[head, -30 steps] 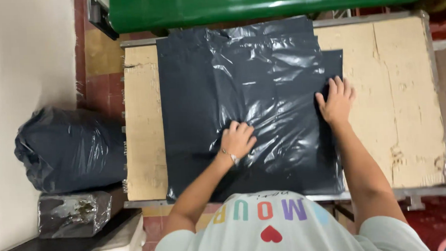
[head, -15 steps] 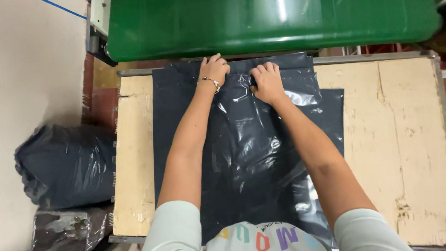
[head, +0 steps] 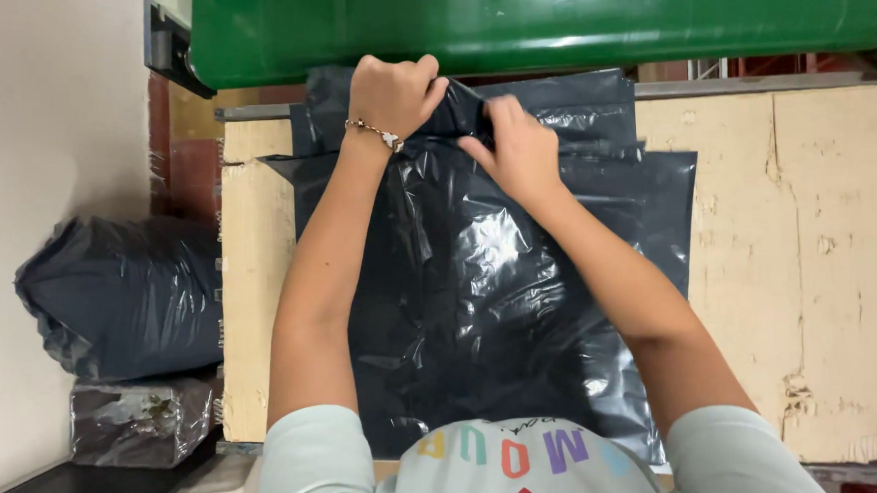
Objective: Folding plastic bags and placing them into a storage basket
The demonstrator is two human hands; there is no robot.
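Pinching black plastic bag, left hand, right hand

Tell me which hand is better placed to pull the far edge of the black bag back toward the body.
Left, probably. The left hand is fisted on the black bag far edge; the right hand pinches just below it.
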